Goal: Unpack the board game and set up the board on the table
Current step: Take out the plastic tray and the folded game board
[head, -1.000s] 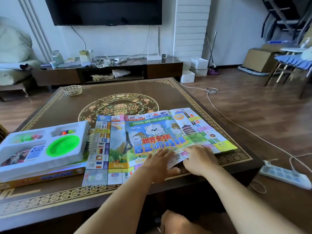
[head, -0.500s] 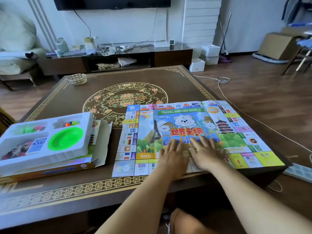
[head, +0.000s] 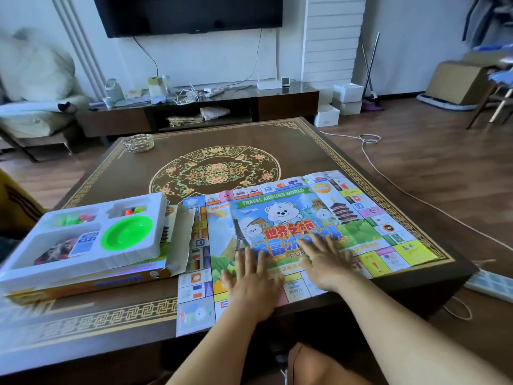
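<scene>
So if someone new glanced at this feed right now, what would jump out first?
The bright paper game board, spread open on the near right part of the dark patterned table, with the left hand and right hand pressed flat on it. Next, the white tray to its left, sitting on the game box and holding a vivid green dish.

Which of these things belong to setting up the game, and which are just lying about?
Belonging to the job:
- colourful paper game board, pressed flat by the left hand and right hand
- white plastic tray of game pieces
- orange cardboard game box
- dark patterned table

Lying about:
- woven basket dish
- wall television
- white power strip
</scene>
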`<state>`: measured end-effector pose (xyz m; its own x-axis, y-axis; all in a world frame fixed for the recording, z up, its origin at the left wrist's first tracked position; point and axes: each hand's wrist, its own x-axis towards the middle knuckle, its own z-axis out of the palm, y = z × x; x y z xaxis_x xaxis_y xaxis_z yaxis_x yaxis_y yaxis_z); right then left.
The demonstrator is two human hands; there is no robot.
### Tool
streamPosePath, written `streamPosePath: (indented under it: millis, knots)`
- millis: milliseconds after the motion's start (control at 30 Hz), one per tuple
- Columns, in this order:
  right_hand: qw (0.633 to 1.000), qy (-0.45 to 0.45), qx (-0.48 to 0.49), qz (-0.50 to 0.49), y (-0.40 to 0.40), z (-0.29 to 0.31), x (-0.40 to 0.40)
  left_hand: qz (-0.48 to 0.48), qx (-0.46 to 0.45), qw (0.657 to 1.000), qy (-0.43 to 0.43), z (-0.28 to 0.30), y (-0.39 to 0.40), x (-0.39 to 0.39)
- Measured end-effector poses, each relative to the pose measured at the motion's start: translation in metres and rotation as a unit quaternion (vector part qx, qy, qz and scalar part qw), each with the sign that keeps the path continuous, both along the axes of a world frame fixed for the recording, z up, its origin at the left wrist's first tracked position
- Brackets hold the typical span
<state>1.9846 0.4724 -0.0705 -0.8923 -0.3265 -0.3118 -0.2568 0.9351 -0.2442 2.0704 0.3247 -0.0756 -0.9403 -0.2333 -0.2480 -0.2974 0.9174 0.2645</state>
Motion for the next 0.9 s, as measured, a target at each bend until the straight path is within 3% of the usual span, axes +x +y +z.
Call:
streamPosePath:
  millis: [900]
  knots:
    - [0.999,0.009,0.019,-0.029,-0.005,-0.001,0.005,-0.039,0.0,0.999,0.018,0.005,-0.021,-0.008]
